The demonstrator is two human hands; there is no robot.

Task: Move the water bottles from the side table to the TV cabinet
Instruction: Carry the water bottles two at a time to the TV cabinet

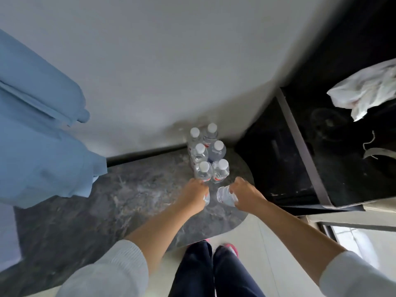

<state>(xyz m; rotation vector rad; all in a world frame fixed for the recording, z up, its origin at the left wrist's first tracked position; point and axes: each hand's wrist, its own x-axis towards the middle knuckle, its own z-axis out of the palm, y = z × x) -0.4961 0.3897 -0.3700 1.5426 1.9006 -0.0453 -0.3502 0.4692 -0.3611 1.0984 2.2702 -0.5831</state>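
Observation:
Several clear water bottles (206,153) with white caps stand in two rows on a dark marbled table (90,206), close to the white wall. My left hand (194,196) grips a bottle (207,198) from above; only a sliver of it shows under my fingers. My right hand (244,195) grips another bottle (224,195), tilted so its base points left. Both hands are just in front of the nearest standing pair.
A black glossy cabinet (321,151) stands to the right, with a crumpled white cloth (364,91) on it. Light blue fabric (36,133) hangs over the table's left side. My legs and pale floor tiles (267,243) lie below the table's rounded edge.

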